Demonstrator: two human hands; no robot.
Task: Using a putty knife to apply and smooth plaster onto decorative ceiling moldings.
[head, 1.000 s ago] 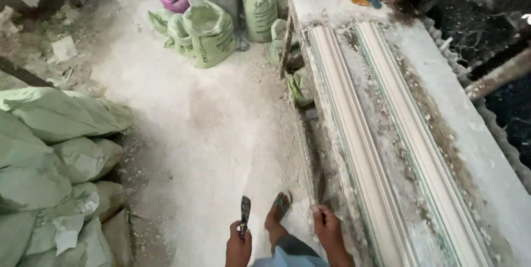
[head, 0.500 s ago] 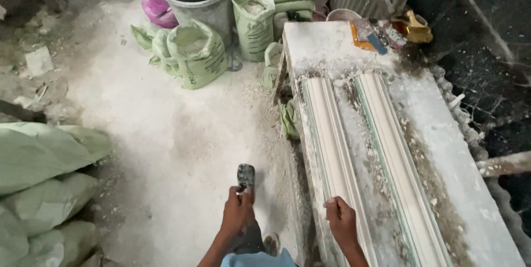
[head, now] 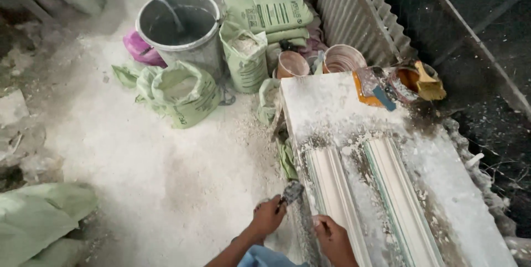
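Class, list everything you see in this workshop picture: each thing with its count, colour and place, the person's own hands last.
bucket: one, grey, top left of centre.
open sacks: two, green, beside the bucket.
stacked sacks: several, green, top centre.
small tubs: two, pale, behind the table.
table: one, white with dust, right.
moulding strips: two, white, lengthwise on the table.
brush: one, yellow, far table corner.
scraper: one, dark, at the table's edge.
left hand: holds the scraper.
right hand: rests on the nearer strip.
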